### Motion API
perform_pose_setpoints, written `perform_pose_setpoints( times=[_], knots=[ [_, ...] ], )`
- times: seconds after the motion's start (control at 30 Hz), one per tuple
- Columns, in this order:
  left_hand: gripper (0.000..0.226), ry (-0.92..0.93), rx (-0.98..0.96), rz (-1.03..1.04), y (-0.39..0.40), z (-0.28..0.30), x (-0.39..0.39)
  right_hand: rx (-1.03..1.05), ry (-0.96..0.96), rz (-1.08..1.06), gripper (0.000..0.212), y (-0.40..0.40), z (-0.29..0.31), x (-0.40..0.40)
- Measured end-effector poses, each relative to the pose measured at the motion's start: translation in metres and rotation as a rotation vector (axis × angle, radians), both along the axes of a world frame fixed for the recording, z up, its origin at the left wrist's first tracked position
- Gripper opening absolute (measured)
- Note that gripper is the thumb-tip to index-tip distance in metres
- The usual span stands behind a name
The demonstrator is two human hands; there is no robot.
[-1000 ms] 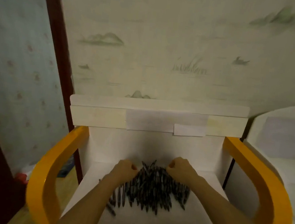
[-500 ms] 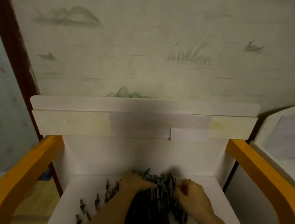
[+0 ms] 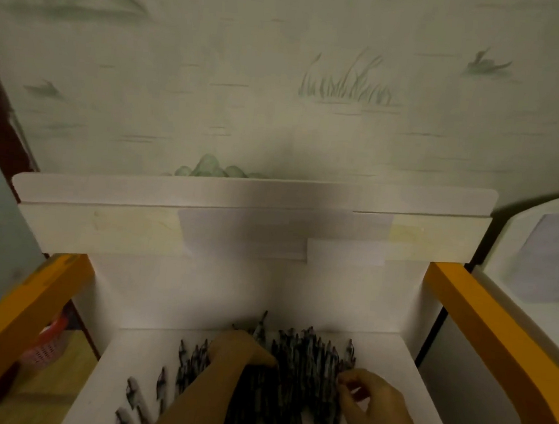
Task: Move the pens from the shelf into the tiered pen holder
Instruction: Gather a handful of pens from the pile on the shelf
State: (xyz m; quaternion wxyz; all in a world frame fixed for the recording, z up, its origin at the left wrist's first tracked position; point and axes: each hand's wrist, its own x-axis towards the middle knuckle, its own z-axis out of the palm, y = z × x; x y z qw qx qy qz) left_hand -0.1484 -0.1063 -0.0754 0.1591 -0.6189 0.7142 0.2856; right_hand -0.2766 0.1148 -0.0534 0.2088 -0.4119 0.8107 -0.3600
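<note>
Left hand (image 3: 242, 350) sits knuckles-up on the left half of the heap, fingers curled down over the pens (image 3: 294, 375), the fingertips buried among them, so I can't tell whether it truly has a bunch or merely presses on it. Right hand (image 3: 369, 402) comes in at the heap's right edge, fingers bent, thumb and forefinger nipping at the barrel of an outer pen; a firm hold is not clear in this dim light.

The pens are dark, with pale mottled caps, piled thick in the middle of the white shelf (image 3: 390, 360), long axes running near to far, caps toward the back panel. A few stragglers (image 3: 135, 398) lie apart at the near left, same direction.

Both hands are right on the pile, flanking it, so the grab looks like a squeeze inward from the two sides, across the barrels, and I judge either hand equally close. Orange rails (image 3: 484, 324) bound the shelf left and right.

The tiered pen holder is not in view.
</note>
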Motion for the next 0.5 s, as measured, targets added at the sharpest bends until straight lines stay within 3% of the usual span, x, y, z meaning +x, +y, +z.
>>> perform_pose_setpoints(
  times=[0.23, 0.5],
  knots=[
    [0.065, 0.053, -0.01, -0.011, -0.003, -0.009, 0.008, 0.01, -0.031, 0.042, 0.014, -0.007, -0.005, -0.003],
    [0.05, 0.204, -0.101, 0.044, 0.001, -0.015, 0.02, 0.006, -0.049, 0.101, 0.019, -0.014, -0.008, -0.002]
  ],
)
